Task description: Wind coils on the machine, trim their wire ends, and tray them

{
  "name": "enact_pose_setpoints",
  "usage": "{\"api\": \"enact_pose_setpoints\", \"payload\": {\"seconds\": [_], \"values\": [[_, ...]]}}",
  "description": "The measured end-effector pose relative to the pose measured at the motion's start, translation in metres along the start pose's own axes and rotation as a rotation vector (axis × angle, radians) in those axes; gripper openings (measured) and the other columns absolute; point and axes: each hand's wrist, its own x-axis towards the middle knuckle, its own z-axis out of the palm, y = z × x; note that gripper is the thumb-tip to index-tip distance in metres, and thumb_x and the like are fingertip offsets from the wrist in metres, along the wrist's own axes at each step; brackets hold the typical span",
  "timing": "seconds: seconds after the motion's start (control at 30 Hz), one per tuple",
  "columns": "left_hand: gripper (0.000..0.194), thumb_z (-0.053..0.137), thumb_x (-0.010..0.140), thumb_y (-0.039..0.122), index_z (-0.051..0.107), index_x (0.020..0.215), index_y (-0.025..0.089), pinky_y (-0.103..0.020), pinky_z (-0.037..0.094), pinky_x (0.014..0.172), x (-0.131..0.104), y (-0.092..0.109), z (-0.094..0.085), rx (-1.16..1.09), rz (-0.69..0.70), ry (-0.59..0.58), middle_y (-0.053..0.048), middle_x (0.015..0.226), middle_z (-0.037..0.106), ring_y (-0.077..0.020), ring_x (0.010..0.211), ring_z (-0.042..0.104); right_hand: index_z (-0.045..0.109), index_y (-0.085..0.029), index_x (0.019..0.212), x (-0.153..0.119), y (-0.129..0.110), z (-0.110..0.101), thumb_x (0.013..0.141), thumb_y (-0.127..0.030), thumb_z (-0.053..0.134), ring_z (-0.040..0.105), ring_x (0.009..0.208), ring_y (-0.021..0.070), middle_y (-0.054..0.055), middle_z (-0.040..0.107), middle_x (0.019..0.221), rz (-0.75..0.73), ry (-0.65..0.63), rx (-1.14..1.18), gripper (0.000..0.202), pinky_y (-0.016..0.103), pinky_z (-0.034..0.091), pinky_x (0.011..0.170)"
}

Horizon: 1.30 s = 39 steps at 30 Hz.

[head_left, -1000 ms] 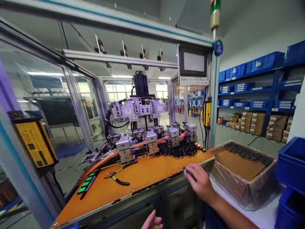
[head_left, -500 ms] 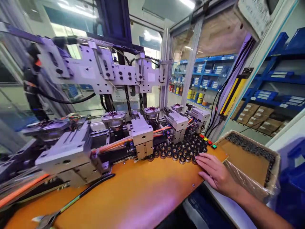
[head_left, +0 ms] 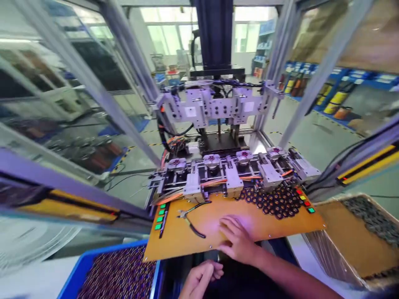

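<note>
Over the front part of the orange board (head_left: 174, 245), my right hand (head_left: 238, 241) reaches in with fingers stretched and the thumb apart; nothing shows in it. My left hand (head_left: 202, 278) is low in front of the board edge, its fingers curled and the thumb against them. What it holds, if anything, is hidden. Left of my right hand, cutting pliers (head_left: 190, 220) with dark handles lie on the board with handles spread. Many dark ring-shaped parts (head_left: 274, 201) are clustered at the board's right side, apart from my hands.
Behind the board stands a machine with a row of round fixtures (head_left: 212, 159) and grey blocks (head_left: 233, 180). A blue bin (head_left: 81, 265) of small dark parts sits at left, a plastic-lined carton (head_left: 332, 245) at right. Green buttons (head_left: 160, 219) line the board's left.
The view has swung left and widened. My right hand has moved left from beside the ring parts to the board's middle front. My left hand and the blue bin have come into view.
</note>
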Motion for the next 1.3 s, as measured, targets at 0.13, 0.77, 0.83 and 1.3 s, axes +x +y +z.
{"api": "enact_pose_setpoints", "payload": {"seconds": [0.13,0.77,0.83,1.3], "values": [[0.050,0.060,0.083,0.057,0.067,0.056,0.015,-0.030,0.047,0.080,-0.026,-0.001,-0.007,0.051,0.033,0.195,-0.010,0.081,0.069,-0.0201,0.082,0.063,0.061,-0.014,0.120,0.041,-0.013,0.046,0.066,-0.035,0.086,0.050,0.124,0.0344,0.020,0.055,0.132,-0.082,-0.191,0.055,0.064,0.051,0.045,0.102],[0.060,0.083,0.058,0.057,0.073,0.097,0.012,-0.028,0.050,0.069,0.015,-0.007,-0.011,-0.479,-0.102,0.459,-0.011,0.086,0.075,-0.0175,0.073,0.067,0.058,-0.015,0.126,0.053,0.002,0.041,0.075,-0.011,0.062,0.052,0.108,0.0323,0.016,0.059,0.114,0.107,-0.413,0.083,0.051,0.051,0.042,0.098],[0.066,0.079,0.060,0.063,0.073,0.102,0.013,-0.029,0.053,0.073,0.026,-0.005,-0.012,-0.530,-0.114,0.463,-0.015,0.098,0.075,-0.0210,0.085,0.070,0.062,-0.017,0.121,0.056,0.005,0.038,0.074,-0.012,0.064,0.052,0.107,0.0309,0.013,0.060,0.111,0.134,-0.390,0.169,0.047,0.049,0.043,0.098],[0.039,0.084,0.066,0.042,0.077,0.097,0.020,-0.043,0.043,0.106,0.050,0.033,-0.022,-0.802,0.135,0.290,-0.012,0.117,0.072,-0.0289,0.114,0.062,0.062,-0.014,0.104,0.080,-0.045,-0.021,0.079,-0.037,0.065,0.061,0.096,0.0217,0.010,0.064,0.102,0.525,-0.342,1.001,0.034,0.034,0.049,0.087]]}}
